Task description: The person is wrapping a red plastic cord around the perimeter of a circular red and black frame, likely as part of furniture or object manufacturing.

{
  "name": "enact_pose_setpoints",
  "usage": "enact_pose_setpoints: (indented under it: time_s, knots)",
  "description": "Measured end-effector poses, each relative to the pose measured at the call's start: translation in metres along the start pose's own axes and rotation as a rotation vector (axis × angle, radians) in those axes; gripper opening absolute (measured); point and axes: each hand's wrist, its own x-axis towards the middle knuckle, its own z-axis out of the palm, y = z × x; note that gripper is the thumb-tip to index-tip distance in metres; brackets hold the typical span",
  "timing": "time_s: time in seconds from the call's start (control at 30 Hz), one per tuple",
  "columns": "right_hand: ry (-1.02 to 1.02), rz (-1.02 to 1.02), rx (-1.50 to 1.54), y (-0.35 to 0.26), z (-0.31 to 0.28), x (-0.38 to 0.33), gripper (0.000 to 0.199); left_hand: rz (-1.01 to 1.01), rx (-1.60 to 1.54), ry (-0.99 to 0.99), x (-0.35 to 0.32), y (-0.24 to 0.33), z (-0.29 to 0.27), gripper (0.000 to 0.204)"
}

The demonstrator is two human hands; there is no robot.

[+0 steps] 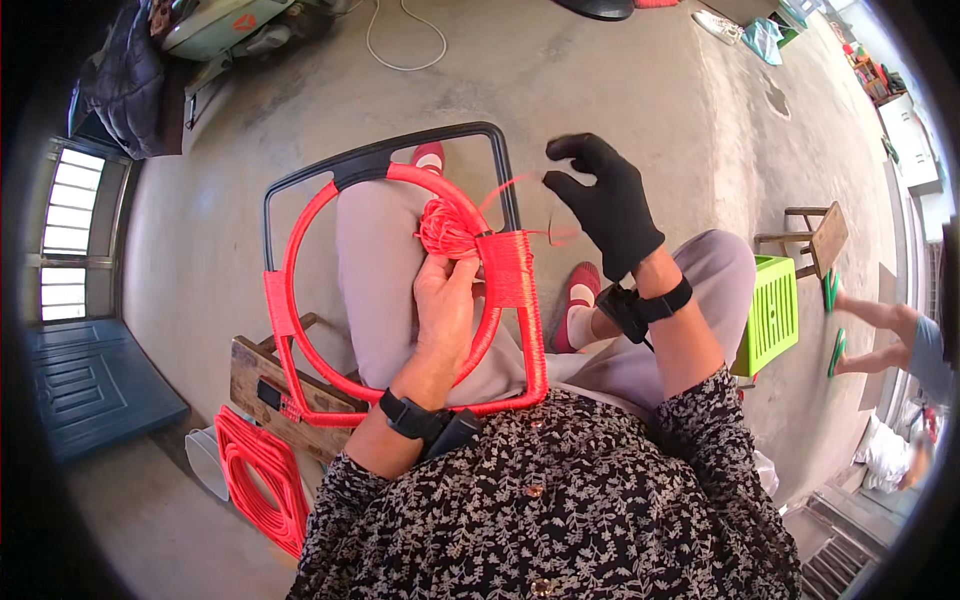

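Observation:
My bare left hand (445, 305) closes its fingers on a bundle of red cord (447, 230), inside a ring at its right side. The red-wrapped ring (292, 250) is joined to a squarish frame (538, 350), its lower part wrapped red and its far part bare black. The assembly leans over my left thigh. Out to the right, my right hand (605, 205) wears a black glove, thumb and fingers apart. A thin red strand (508, 187) runs from the bundle toward its thumb; blur hides whether it touches. Loose strand also shows beside the wrapped joint (508, 268).
A wooden stool (255, 365) carrying a phone-like dark object stands at my left, near a red cord coil (262, 480) and a pale bucket (207, 460). At right are a green crate (770, 315), another stool (825, 240) and a person's legs (885, 320).

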Motion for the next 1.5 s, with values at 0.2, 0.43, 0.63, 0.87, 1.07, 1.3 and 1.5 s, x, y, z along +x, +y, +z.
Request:
enact_pose_setpoints:
  time_s: [0.2,0.43,0.63,0.87,1.07,1.3,1.5]
  knots:
    - [-0.617,0.544,0.381,0.029,0.001,-0.022,0.021,-0.030,-0.019,-0.054,0.002,0.000,0.001,0.018]
    - [-0.791,0.500,0.597,0.026,0.016,-0.041,0.033,-0.015,-0.161,-0.065,0.005,-0.005,-0.001,0.018]
    - [-0.208,0.695,1.109,0.048,-0.007,-0.045,0.025,-0.146,-0.278,-0.056,0.008,-0.006,-0.008,0.024]
    - [-0.285,0.754,1.050,0.029,-0.021,-0.045,0.025,0.320,0.183,-0.024,-0.004,0.014,0.011,0.039]
    - [-0.478,0.535,0.510,-0.013,-0.038,-0.033,0.033,1.003,0.958,-0.080,-0.003,0.027,0.018,0.053]
    - [-0.553,0.336,0.344,-0.015,-0.041,-0.035,0.037,1.058,1.087,-0.236,-0.001,0.025,0.023,0.055]
    - [-0.729,0.313,0.240,-0.021,-0.062,-0.022,0.035,1.047,1.102,-0.264,0.001,0.018,0.021,0.029]
